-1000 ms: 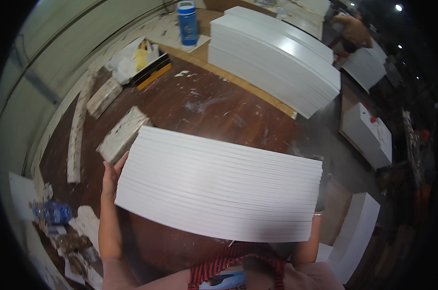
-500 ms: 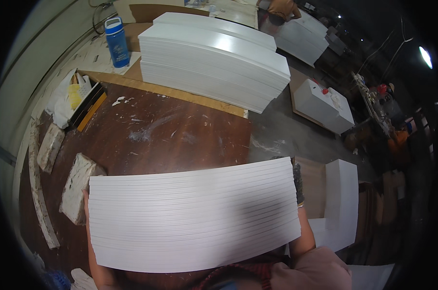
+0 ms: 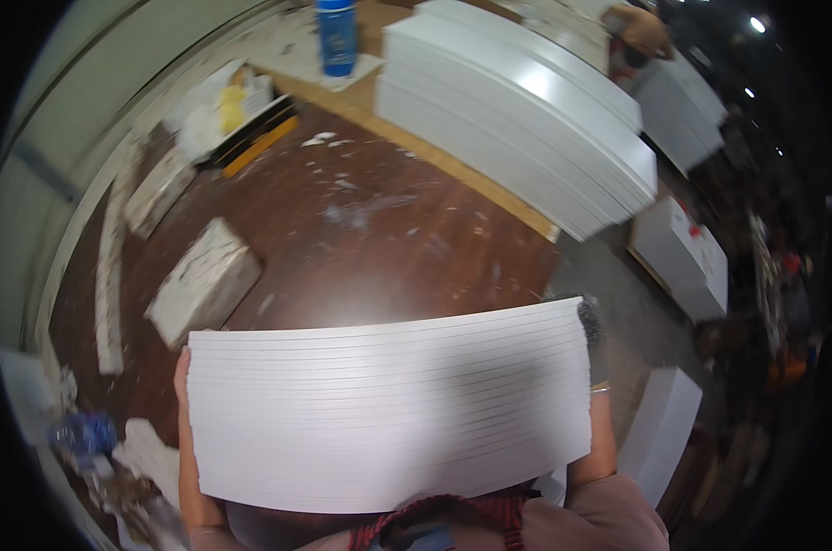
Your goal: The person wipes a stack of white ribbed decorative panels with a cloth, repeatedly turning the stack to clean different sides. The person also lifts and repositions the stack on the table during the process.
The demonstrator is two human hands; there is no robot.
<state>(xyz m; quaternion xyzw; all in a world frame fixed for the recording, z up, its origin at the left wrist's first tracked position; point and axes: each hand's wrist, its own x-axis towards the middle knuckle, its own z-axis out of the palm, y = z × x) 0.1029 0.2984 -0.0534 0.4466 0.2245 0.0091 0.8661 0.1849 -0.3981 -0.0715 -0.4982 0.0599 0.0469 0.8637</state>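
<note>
A wide stack of white sheets (image 3: 388,413) is held in front of my body, its layered edges facing up toward me. My left hand (image 3: 183,375) presses the stack's left end, bare fingers wrapped at the edge and mostly hidden behind it. At the right end, my right hand (image 3: 590,321) wears a dark grey glove and grips the stack; its fingers are largely out of sight. Under and beyond the stack lies a brown worktable (image 3: 370,248) with white scuffs. A whitish, worn block (image 3: 205,283) sits just past the left end.
A tall pile of glossy white sheets (image 3: 517,110) stands at the back. Near it is a blue bottle (image 3: 337,41). Leftward are a black-and-orange box (image 3: 260,138), a second block (image 3: 161,191) and a long strip (image 3: 110,275). Another person (image 3: 638,35) bends over at far right.
My view has turned left and tilted, so the table and its things appear shifted right and up. The stack stays between my hands, with my body turned leftward along with it.
</note>
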